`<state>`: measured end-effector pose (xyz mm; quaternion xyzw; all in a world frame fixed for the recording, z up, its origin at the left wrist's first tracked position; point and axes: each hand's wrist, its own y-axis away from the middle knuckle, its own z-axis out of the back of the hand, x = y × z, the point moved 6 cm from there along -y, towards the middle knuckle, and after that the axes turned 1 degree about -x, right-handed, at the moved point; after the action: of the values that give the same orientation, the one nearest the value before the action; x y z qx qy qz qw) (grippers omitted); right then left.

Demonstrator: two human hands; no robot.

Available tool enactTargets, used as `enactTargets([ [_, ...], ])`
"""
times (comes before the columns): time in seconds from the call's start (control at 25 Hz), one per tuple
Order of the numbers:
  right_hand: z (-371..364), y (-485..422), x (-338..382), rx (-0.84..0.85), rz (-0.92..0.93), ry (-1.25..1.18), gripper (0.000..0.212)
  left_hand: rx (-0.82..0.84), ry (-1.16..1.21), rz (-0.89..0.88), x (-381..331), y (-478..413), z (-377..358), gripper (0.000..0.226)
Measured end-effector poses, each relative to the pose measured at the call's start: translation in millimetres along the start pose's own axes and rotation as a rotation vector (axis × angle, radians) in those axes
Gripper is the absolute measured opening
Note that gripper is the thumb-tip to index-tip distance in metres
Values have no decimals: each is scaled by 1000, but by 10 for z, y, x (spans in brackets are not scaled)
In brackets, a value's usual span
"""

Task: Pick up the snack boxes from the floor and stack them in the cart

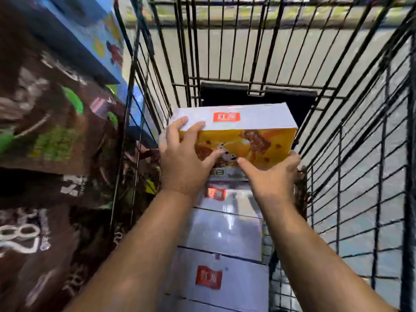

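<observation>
I hold a snack box with a yellow picture face and a white side bearing a red label, inside the black wire cart. My left hand grips its left end, fingers curled over the top edge. My right hand grips its lower right corner from below. Beneath my arms, several white boxes with red labels lie stacked in a row along the cart's floor.
Brown snack cartons and blue ones are piled just outside the cart's left wall. The cart's wire front and right walls rise high around the boxes. A dark gap lies at the cart's far end. Grey floor shows through the right wires.
</observation>
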<state>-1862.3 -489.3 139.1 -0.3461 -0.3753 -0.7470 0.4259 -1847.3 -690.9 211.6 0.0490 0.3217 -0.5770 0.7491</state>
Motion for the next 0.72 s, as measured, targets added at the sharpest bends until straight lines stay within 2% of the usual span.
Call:
enactTargets([
  [0.2,-309,-54,-142,6,33,-40,95,-54,-3,-67,239,-202,-250,54],
  [0.48,-325,-250,4,51,110,72,76,17,-159,-30,289,-253,-353,62],
  [0.72,16,-100,408,65,228,220,100,146,-234,27,-11,-247,-192,71],
])
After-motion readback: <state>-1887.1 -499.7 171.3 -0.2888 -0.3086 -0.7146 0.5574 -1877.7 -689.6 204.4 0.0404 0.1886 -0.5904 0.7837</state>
